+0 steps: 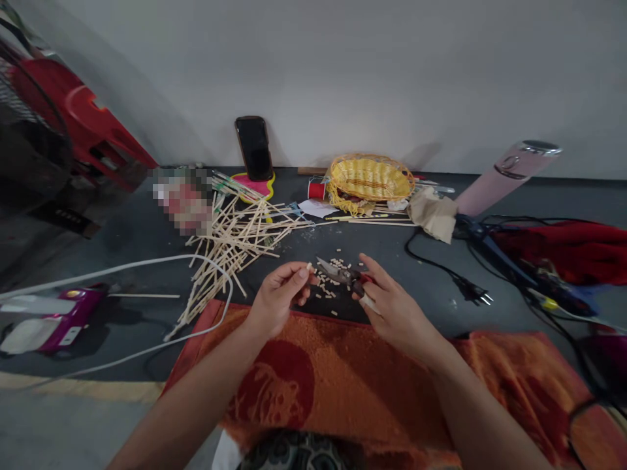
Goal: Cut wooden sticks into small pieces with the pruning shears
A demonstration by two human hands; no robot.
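Between thumb and fingers, my left hand (284,290) pinches a short piece of wooden stick (309,266), mostly covered by the fingers. My right hand (392,307) is wrapped round the handles of pruning shears (336,269), whose pointed blades face the left hand; its index finger stretches forward. Small cut bits of wood (324,284) lie scattered on the dark tabletop under and around the blades. To the left of them, a loose heap of long wooden sticks (240,235) spreads over the table.
Behind stand a phone (255,149), a yellow woven basket (372,177), a red thread spool (316,190) and a leaning pink flask (509,173). An orange towel (353,372) covers the front edge. A white cable (147,261) loops at left; a black plug (473,290) lies right.
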